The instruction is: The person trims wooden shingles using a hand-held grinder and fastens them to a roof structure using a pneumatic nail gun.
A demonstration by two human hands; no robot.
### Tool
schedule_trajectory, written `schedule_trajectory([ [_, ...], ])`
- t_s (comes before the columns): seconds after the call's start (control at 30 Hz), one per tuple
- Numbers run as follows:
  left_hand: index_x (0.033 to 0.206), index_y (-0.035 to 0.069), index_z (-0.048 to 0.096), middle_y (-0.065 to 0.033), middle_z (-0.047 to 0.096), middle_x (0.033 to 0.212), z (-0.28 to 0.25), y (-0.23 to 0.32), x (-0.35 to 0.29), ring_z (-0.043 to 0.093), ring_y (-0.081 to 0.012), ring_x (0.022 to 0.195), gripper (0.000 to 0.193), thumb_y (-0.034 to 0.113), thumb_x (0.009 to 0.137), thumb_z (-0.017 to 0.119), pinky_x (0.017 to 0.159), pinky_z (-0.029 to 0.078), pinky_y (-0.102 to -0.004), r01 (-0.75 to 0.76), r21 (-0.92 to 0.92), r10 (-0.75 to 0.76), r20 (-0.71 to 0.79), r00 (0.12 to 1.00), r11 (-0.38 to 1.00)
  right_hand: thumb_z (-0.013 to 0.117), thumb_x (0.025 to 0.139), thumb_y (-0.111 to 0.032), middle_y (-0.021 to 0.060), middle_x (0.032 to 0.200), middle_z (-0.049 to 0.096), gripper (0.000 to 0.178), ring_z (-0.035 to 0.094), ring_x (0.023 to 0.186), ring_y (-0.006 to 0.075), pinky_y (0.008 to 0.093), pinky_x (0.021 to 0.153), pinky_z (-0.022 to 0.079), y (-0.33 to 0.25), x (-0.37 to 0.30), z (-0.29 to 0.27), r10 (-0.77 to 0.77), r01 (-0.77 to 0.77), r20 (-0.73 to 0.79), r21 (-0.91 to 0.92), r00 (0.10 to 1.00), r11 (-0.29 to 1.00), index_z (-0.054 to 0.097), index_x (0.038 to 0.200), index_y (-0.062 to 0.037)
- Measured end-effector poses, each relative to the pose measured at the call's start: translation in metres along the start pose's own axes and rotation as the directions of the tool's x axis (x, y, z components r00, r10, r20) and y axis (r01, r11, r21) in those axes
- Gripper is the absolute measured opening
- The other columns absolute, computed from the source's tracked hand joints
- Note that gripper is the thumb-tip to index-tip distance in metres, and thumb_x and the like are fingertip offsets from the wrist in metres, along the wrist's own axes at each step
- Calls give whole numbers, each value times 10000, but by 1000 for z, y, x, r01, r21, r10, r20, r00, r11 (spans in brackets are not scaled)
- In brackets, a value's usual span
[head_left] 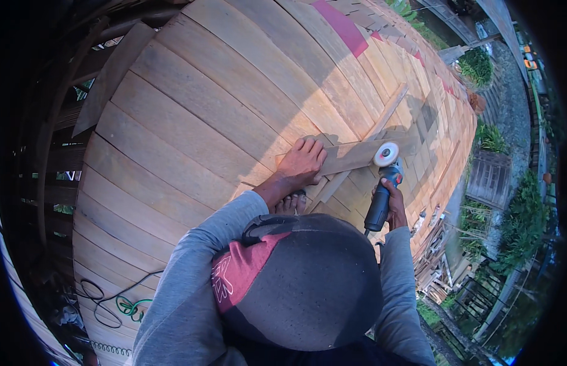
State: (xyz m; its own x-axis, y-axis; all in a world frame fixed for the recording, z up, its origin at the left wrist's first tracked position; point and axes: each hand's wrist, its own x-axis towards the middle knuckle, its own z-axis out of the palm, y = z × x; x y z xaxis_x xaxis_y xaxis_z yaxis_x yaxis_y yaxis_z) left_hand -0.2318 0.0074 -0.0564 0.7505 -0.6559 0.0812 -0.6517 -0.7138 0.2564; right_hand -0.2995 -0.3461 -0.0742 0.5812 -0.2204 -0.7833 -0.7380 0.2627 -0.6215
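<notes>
My left hand [303, 162] grips the left end of a short wooden board [352, 156], its fingers curled over the wood. The board lies across a thin wooden strip [387, 113] that slants over the shingled surface. In my right hand [396, 206] is a dark blue and black angle grinder [379, 207], held by its body. Its round, pale disc [386, 155] is at the board's right part; whether it touches the wood I cannot tell. A bare foot [291, 203] rests just below my left hand, its toes showing.
Overlapping wooden shingles [192, 110] curve down on the right, with a red patch [341, 27] at the top. A dark cable [100, 299] and green cord [132, 308] lie lower left. A dark cap [308, 280] hides the lower middle. Scrap wood [439, 274] lies beyond the right edge.
</notes>
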Motion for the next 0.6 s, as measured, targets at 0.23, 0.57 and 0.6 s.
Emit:
schedule_trajectory([
  [0.23,1204,6,601,-110,548,1130,-1,0,0,531,-287,1108,741,397,633,867,967,416,-409,-9,22,10,-10,1000,1000,798,884,-395,147,796,695,468,692,604,225,338,557,608,-3,7,-4,6,-7,18,35,1000,999,616,1024,14],
  [0.57,1186,8,607,-108,546,1123,-1,1,2,529,-289,1110,727,417,640,859,968,413,-412,-18,34,19,-18,1000,999,790,888,-398,142,797,700,447,691,601,224,330,556,604,-18,15,-8,0,-2,33,46,999,999,613,1029,-12],
  [0.6,1184,8,608,-109,546,1123,-1,2,2,529,-289,1111,726,418,641,859,967,413,-412,-20,36,21,-25,999,999,789,888,-397,141,797,700,442,691,601,223,328,556,604,-18,16,-9,-4,2,39,52,999,999,616,1027,-15],
])
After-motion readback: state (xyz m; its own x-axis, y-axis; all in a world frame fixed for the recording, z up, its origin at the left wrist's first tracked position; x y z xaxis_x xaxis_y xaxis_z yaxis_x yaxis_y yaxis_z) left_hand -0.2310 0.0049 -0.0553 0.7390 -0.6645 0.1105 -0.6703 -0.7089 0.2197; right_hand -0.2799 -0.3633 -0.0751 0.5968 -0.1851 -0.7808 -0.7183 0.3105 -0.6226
